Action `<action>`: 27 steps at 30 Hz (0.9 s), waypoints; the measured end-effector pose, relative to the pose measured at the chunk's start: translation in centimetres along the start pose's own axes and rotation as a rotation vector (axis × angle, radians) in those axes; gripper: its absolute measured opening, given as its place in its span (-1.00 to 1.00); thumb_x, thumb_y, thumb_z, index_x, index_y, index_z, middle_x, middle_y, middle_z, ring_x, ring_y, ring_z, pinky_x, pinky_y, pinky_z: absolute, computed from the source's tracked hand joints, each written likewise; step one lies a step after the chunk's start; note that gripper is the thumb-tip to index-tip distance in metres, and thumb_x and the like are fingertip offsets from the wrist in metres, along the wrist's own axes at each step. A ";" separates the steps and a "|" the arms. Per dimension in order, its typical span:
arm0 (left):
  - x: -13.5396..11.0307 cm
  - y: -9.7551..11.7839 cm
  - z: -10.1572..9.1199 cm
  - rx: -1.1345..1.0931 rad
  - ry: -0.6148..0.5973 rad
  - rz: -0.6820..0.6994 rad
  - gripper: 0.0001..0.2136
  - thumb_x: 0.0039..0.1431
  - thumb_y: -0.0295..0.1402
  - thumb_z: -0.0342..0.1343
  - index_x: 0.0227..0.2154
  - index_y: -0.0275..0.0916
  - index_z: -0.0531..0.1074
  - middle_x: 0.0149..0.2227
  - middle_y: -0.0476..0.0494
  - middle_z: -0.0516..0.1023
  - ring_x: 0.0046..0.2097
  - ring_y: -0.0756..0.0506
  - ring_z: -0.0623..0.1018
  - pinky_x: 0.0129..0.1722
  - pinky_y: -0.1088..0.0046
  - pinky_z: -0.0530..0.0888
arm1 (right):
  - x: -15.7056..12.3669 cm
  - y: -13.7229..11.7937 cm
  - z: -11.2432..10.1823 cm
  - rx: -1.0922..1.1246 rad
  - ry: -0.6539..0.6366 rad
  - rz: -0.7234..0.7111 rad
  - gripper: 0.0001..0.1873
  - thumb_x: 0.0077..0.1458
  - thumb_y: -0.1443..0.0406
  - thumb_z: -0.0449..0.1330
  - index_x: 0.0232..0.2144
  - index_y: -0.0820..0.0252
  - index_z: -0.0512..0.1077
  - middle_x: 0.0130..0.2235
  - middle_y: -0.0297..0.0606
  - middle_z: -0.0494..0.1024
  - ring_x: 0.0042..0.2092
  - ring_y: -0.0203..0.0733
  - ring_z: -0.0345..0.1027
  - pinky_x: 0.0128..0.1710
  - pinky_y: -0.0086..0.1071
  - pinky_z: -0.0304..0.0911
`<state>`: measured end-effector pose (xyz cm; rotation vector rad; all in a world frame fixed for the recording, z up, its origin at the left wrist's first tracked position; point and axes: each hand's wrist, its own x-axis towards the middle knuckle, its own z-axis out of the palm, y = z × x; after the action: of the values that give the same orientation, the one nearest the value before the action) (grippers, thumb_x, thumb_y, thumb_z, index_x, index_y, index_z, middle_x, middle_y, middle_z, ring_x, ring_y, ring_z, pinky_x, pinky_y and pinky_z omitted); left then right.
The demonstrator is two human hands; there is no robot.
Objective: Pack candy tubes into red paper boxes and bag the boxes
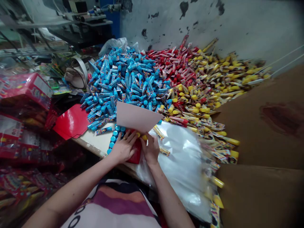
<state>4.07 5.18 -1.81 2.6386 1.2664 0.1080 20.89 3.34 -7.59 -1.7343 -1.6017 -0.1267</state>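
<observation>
My left hand (123,148) and my right hand (150,148) both rest on a small red box (135,153) at the near table edge. Its pale lid flap (136,117) stands open above them. The fingers of both hands are curled against the box's rim. Blue-capped tubes (116,134) stand in a row inside the box to the left, and a yellow-capped tube (144,137) shows between my hands. Behind the box lie a big heap of blue tubes (123,82), a heap of red tubes (175,69) and a heap of yellow tubes (220,79).
A stack of clear plastic bags (182,158) lies right of the box. Flat red box blanks (71,122) sit left on the table. Brown cardboard (261,139) stands at the right. Packed red boxes (26,91) pile up at the far left. A stained wall (213,22) is behind.
</observation>
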 end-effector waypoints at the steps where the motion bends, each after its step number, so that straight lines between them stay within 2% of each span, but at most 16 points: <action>1: 0.0 0.0 0.0 -0.006 -0.001 -0.003 -0.42 0.27 -0.21 -0.09 0.31 -0.18 -0.01 0.36 -0.14 0.04 0.35 -0.30 0.04 0.24 -0.12 0.06 | 0.1 0.0 0.1 0.000 0.002 0.003 -0.61 0.24 0.08 0.06 -0.01 0.16 0.41 -0.24 -0.16 0.44 -0.25 -0.16 0.33 -0.32 -0.34 0.28; 6: 0.1 0.0 -0.1 -0.021 0.005 -0.008 -0.41 0.25 -0.21 -0.06 0.31 -0.20 0.00 0.36 -0.15 0.03 0.35 -0.31 0.05 0.22 -0.14 0.09 | 0.2 -0.1 -0.1 -0.027 0.031 0.012 -0.56 0.26 0.02 0.01 -0.07 0.20 0.44 -0.31 -0.19 0.43 -0.33 -0.20 0.32 -0.41 -0.40 0.22; 11: 0.0 0.0 -0.3 -0.036 -0.005 -0.004 -0.41 0.25 -0.21 -0.05 0.31 -0.21 0.01 0.36 -0.17 0.02 0.35 -0.32 0.05 0.22 -0.14 0.09 | 0.3 -0.2 -1.0 -0.061 -0.102 -0.026 -0.62 0.29 0.09 -0.02 -0.03 0.13 0.44 -0.32 -0.22 0.44 -0.35 -0.22 0.30 -0.42 -0.42 0.15; 16: 0.0 0.0 -0.7 -0.039 -0.012 -0.008 -0.42 0.25 -0.22 -0.06 0.30 -0.23 0.04 0.36 -0.17 0.06 0.35 -0.31 0.05 0.23 -0.14 0.07 | 0.1 -0.9 -0.2 -0.130 -0.261 -0.061 -0.63 0.30 0.13 -0.03 -0.04 0.11 0.47 -0.34 -0.18 0.48 -0.39 -0.18 0.29 -0.46 -0.40 0.10; 19: -0.1 0.1 -0.7 -0.034 0.003 -0.006 -0.43 0.25 -0.24 -0.06 0.30 -0.24 0.05 0.35 -0.19 0.08 0.34 -0.31 0.07 0.22 -0.12 0.10 | 0.3 -0.5 -0.8 -0.036 -0.261 -0.059 -0.65 0.29 0.13 -0.01 -0.05 0.06 0.48 -0.24 -0.18 0.52 -0.29 -0.16 0.35 -0.35 -0.38 0.18; 22: -0.1 0.0 -0.6 -0.030 0.021 0.005 -0.44 0.24 -0.26 -0.04 0.29 -0.22 0.07 0.34 -0.18 0.10 0.34 -0.31 0.08 0.22 -0.10 0.11 | 1.8 1.4 -2.5 0.049 -0.149 0.080 -0.65 0.30 0.14 -0.03 -0.11 0.11 0.50 -0.20 -0.19 0.53 -0.24 -0.18 0.37 -0.23 -0.36 0.23; 24: -0.1 -0.1 -0.7 -0.030 0.021 0.007 -0.44 0.24 -0.26 -0.03 0.28 -0.20 0.08 0.34 -0.18 0.11 0.34 -0.31 0.09 0.22 -0.11 0.11 | 3.5 3.2 -3.3 -0.021 -0.100 0.226 -0.64 0.29 0.19 -0.04 -0.14 0.20 0.51 -0.21 -0.14 0.53 -0.21 -0.15 0.37 -0.16 -0.33 0.23; 25: -0.1 0.0 -0.8 -0.028 0.020 0.003 -0.45 0.24 -0.25 -0.03 0.28 -0.20 0.08 0.34 -0.19 0.12 0.33 -0.32 0.09 0.21 -0.12 0.11 | 4.5 4.1 -3.4 -0.090 -0.125 0.287 -0.65 0.28 0.21 -0.03 -0.11 0.24 0.49 -0.19 -0.11 0.53 -0.18 -0.12 0.36 -0.12 -0.31 0.22; 27: 0.1 0.5 -1.3 -0.023 0.031 -0.009 -0.47 0.24 -0.23 -0.02 0.25 -0.23 0.12 0.32 -0.24 0.14 0.32 -0.33 0.11 0.21 -0.11 0.11 | 6.4 5.4 -3.0 -0.212 -0.267 0.352 -0.65 0.23 0.23 0.05 -0.03 0.28 0.45 -0.12 -0.05 0.51 -0.08 -0.05 0.33 -0.04 -0.28 0.18</action>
<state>4.26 5.16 -0.47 2.6211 1.2781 0.1616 28.28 7.23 -4.44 -2.2489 -1.4770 0.1159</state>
